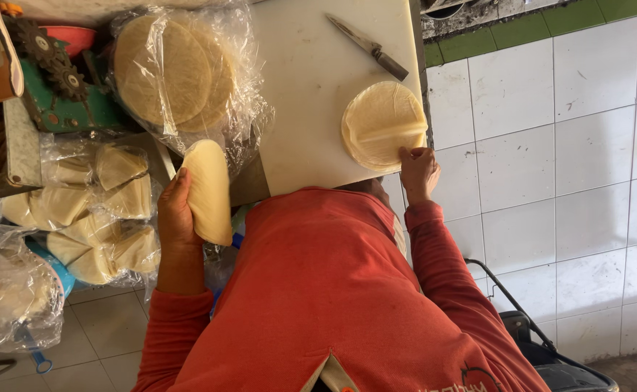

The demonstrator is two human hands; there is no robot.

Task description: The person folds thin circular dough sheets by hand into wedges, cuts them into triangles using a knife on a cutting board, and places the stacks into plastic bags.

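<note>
My left hand (177,214) grips a folded stack of pale round dough sheets (208,190), held upright beside the white cutting board (304,94). My right hand (419,171) rests its fingertips on the near edge of a flat stack of round dough sheets (381,125) lying on the board's right corner; the top sheet is partly folded over. A knife (369,46) with a dark handle lies on the board beyond that stack. My red long-sleeved shirt fills the lower middle of the view.
An open plastic bag of round sheets (177,72) lies left of the board. Bags of folded dough pieces (93,210) sit further left, below a green geared machine (57,91). White tiles (565,160) cover the right side. A black frame (544,348) stands lower right.
</note>
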